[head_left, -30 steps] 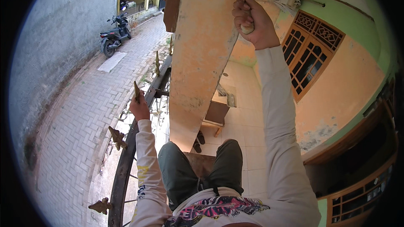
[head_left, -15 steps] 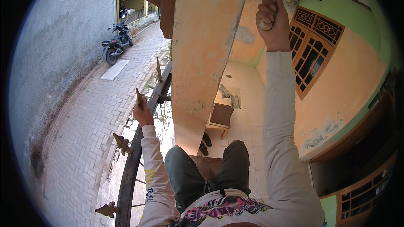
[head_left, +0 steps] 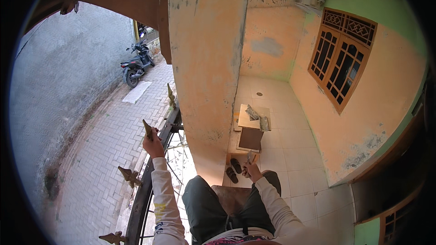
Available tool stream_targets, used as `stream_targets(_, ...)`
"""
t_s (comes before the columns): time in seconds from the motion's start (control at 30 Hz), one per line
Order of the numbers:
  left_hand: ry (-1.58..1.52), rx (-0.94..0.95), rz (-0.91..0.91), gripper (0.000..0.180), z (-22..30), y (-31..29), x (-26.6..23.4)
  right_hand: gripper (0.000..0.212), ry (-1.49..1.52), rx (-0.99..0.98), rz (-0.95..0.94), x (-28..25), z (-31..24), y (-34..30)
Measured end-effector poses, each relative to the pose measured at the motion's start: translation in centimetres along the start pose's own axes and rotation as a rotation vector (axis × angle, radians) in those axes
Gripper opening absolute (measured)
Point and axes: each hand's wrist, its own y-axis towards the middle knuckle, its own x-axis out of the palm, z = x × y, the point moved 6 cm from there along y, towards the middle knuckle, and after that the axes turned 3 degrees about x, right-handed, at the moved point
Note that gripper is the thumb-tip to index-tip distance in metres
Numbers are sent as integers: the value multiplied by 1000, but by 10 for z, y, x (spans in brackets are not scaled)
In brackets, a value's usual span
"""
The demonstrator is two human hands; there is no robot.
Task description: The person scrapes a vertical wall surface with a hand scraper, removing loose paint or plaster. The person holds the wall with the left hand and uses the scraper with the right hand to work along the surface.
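Note:
My left hand (head_left: 153, 145) is wrapped round a gold spear-point finial (head_left: 147, 129) on top of the dark metal fence rail (head_left: 144, 195). In my right hand (head_left: 251, 171), low in front of my right knee, is a putty knife (head_left: 250, 156) with its small blade pointing up and away. Its handle is mostly hidden by my fingers. Between the fence and the porch rises a wide pillar (head_left: 206, 72) with worn peach paint, green at the top.
A small wooden table (head_left: 250, 131) bears grey scraps. Dark sandals (head_left: 233, 170) lie on the tiled floor (head_left: 295, 152), below my knees. More finials (head_left: 130, 177) stick up along the fence. Outside, a motorbike (head_left: 136, 66) is parked by the grey wall (head_left: 68, 59).
My right hand has come down from high beside the wall to near my right knee, still with the putty knife. My left hand keeps its hold on the finial. The view has shifted.

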Motion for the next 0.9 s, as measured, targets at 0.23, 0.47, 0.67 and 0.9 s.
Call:
stream_targets(0.23,-19,28,-33,29,0,4,10,17,-325,249,25,-61,191,73)
stream_targets(0.47,-18,34,-18,28,-5,2,1,29,-969,-371,176,-27,135,38)
stream_targets(0.67,-33,15,-25,28,-6,2,3,31,-1011,-520,206,-20,115,33)
stream_targets(0.9,-40,14,-41,28,-6,5,1,26,-921,-464,177,-30,126,48)
